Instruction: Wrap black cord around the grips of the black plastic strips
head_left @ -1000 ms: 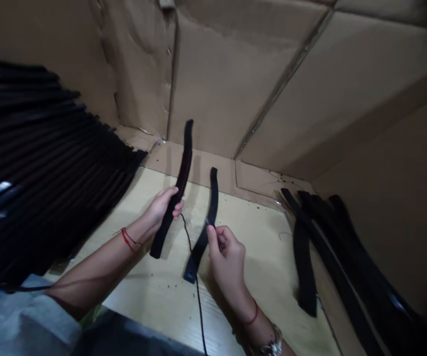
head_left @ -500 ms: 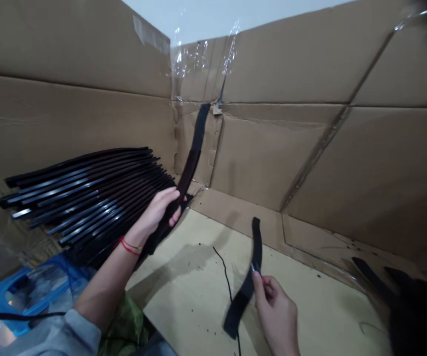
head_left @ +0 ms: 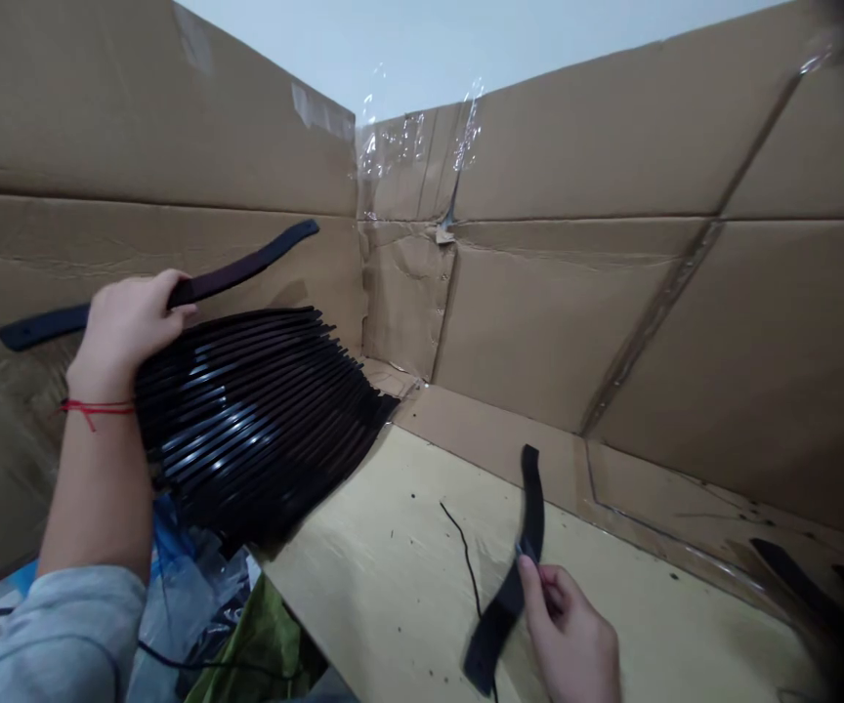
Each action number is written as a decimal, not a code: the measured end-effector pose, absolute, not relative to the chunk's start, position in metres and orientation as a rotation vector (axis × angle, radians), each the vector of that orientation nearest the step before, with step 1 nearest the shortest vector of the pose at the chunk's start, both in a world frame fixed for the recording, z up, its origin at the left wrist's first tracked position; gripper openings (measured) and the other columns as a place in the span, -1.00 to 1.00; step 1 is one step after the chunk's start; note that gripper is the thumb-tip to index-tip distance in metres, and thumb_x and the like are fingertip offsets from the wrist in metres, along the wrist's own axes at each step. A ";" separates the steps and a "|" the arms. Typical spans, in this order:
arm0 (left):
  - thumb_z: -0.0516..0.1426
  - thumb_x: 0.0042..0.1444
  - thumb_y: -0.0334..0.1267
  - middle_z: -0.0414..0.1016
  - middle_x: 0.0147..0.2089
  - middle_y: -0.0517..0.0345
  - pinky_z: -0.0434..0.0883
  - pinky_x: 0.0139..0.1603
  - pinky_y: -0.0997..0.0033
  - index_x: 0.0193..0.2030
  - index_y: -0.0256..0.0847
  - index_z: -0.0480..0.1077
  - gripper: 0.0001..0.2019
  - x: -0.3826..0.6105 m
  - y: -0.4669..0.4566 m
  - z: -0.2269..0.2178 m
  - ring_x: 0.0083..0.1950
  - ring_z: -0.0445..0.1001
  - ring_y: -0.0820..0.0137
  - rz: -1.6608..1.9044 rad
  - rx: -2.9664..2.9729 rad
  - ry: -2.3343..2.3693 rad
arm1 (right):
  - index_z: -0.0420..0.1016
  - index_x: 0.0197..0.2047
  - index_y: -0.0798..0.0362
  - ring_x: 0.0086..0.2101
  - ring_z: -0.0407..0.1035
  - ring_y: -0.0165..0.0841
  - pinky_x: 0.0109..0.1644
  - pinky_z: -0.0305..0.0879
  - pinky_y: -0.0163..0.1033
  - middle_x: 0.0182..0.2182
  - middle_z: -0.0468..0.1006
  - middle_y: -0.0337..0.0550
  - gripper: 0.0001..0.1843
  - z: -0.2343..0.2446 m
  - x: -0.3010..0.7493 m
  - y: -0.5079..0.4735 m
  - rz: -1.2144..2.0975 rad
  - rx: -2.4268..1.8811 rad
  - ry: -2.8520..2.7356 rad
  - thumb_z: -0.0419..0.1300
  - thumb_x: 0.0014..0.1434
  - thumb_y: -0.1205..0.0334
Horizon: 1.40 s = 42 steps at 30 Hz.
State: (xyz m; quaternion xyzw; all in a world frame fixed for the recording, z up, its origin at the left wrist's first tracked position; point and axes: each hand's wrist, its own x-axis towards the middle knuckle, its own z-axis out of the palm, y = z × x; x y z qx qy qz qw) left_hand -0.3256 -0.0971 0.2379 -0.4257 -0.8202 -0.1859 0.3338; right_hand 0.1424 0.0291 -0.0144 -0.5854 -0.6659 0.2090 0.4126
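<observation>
Walls: cardboard walls (head_left: 575, 322) meet in a corner at 12 o'clock, with clear tape over the seam.
Board: a pale wooden board (head_left: 393, 605) fills the lower middle and runs up to the foot of the walls.
Stack: a fanned stack (head_left: 246, 420) of glossy black curved strips lies at 9 o'clock, beside the board's left edge.
Other strips: a dark, shadowed pile (head_left: 795, 581) sits at 4 o'clock, well apart from the right hand.
Left strip: a black curved strip (head_left: 246, 268) lies nearly level at 10 o'clock, one end toward 9 o'clock and the other rising toward 11; it is held just above the stack.
Right strip: a second black strip (head_left: 531, 508) stands near upright at 5 o'clock, top end toward 12 o'clock, lower end toward 7; it hangs over the board.
Left hand: the left hand (head_left: 129, 327) is raised, forearm coming up from 8 o'clock, fingers wrapped closed around the strip's middle.
Right hand: the right hand (head_left: 569, 635) comes in from 5 o'clock, thumb and fingers pressed together, pinching the strip's edge near its middle.
Cord: a thin black cord (head_left: 462, 557) lies on the board, just left of the right strip.
Wrist: a red string bracelet (head_left: 92, 408) circles the left wrist, below a grey sleeve (head_left: 48, 625).
</observation>
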 end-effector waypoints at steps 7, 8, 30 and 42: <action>0.09 0.23 -0.30 0.49 -0.15 -0.15 0.31 -0.08 0.27 -0.15 -0.42 0.47 -0.79 -0.361 -0.076 0.224 -0.12 0.37 0.16 -0.320 -1.153 -2.237 | 0.40 -0.44 0.00 -0.55 0.45 -0.22 -0.46 0.28 -0.26 -0.59 0.54 -0.10 -0.43 -0.015 0.142 0.030 0.484 -1.461 -1.725 -0.03 0.13 -0.35; 0.09 0.23 -0.32 0.49 -0.13 -0.13 0.30 -0.07 0.28 -0.13 -0.41 0.48 -0.80 -0.363 -0.072 0.221 -0.09 0.37 0.17 -0.322 -1.172 -2.243 | 0.39 -0.45 0.00 -0.55 0.45 -0.22 -0.46 0.28 -0.26 -0.59 0.54 -0.11 -0.43 -0.015 0.142 0.030 0.480 -1.462 -1.731 -0.03 0.14 -0.35; -0.05 0.33 -0.26 0.39 0.04 -0.18 0.22 0.17 0.06 0.05 -0.40 0.39 -0.67 -0.185 -0.007 0.159 0.12 0.29 0.05 -0.931 -1.376 -1.897 | 0.44 -0.14 0.15 -0.52 0.37 -0.30 -0.46 0.01 -0.28 -0.52 0.51 -0.07 -0.73 0.000 0.166 0.041 0.146 -1.931 -1.786 -0.03 0.30 0.20; 0.12 0.17 -0.49 0.36 -0.33 0.10 0.31 -0.12 0.36 -0.36 -0.35 0.40 -0.91 -0.069 0.079 -0.002 -0.20 0.36 0.35 -0.340 -2.818 -1.792 | 0.48 -0.06 0.37 -0.06 0.38 0.09 -0.06 0.23 0.02 -0.13 0.44 0.43 -0.72 -0.008 0.207 0.055 0.095 -2.180 -1.668 0.07 0.24 0.38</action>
